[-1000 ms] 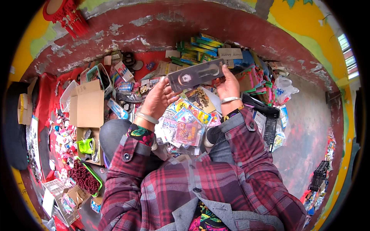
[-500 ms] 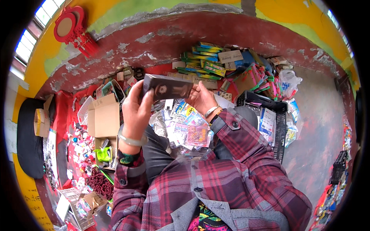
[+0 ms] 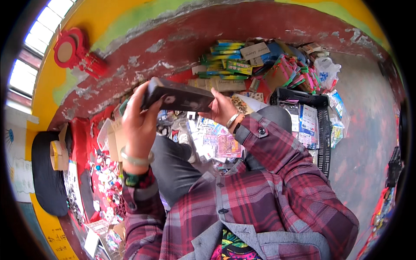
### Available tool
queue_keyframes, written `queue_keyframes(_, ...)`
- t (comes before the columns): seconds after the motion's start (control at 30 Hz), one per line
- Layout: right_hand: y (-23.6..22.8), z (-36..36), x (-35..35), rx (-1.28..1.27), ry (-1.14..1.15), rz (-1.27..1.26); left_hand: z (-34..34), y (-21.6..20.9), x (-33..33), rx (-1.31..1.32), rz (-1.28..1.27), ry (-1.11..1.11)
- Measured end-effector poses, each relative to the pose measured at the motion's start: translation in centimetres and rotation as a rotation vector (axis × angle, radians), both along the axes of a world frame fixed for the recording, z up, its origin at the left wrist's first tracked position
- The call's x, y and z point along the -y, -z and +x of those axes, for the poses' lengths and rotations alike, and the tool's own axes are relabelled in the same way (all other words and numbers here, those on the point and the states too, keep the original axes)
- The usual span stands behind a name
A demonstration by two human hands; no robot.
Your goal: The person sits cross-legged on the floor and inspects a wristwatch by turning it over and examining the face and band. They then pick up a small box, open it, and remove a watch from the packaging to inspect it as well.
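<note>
A dark, flat rectangular box point(image 3: 180, 96) with a pale picture on its side is held up in front of me, its left end higher than its right. My left hand point(image 3: 139, 115) grips the left end, fingers behind and thumb on the near face. At the right end, the fingers of my right hand point(image 3: 222, 108) close on the corner. Below the box, between my knees, lies a spread of small flat packets point(image 3: 216, 141) in clear and coloured wrapping, partly hidden by the box and my hands.
Right of my knee stands a black plastic crate point(image 3: 323, 130) with printed cards inside. Beyond are stacked yellow-green boxes point(image 3: 229, 58), pink and green sticks point(image 3: 299, 73) and a clear plastic bag point(image 3: 327, 71). At left sit an open cardboard box point(image 3: 116, 141) and scattered trinkets point(image 3: 106, 182).
The box has shifted left in view and tilted more, its left end rising. My left hand has moved left with it. The whole view has turned slightly.
</note>
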State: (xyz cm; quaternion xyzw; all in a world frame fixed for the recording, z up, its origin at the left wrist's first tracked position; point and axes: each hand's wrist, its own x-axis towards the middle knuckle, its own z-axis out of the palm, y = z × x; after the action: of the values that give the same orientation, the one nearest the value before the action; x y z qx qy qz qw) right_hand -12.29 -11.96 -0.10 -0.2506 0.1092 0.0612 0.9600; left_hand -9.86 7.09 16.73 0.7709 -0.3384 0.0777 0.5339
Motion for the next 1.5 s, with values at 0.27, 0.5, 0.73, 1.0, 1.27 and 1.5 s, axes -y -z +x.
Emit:
queue_keyframes(0.27, 3.8, 0.3, -1.0, 0.081, -0.097, -0.378, 3.3, 2.1, -1.0, -0.139, -0.23, -0.004)
queue_keyframes(0.5, 0.7, 0.5, -1.5, 0.017, -0.24, -0.229, 7.4, 5.6, -3.3, -0.365, -0.445, -0.178)
queue_keyframes(0.73, -1.4, 1.4, 0.2, 0.26, -0.356, -0.675, 10.2, 10.5, -5.4, -0.564, -0.712, -0.258)
queue_keyframes(1.0, 0.0, 1.5, 0.9, 0.143, -0.42, -0.676, 13.4, 13.4, -11.5, -0.673, -1.063, -0.431)
queue_keyframes(1.27, 1.5, 1.2, 1.4, -0.073, -0.435, -0.681, 14.1, 15.6, -13.2, -0.812, -1.145, -0.388)
queue_keyframes(1.5, 2.9, 1.0, 1.7, -0.121, -0.409, -0.657, 12.4, 15.4, -11.4, -0.821, -1.151, -0.29)
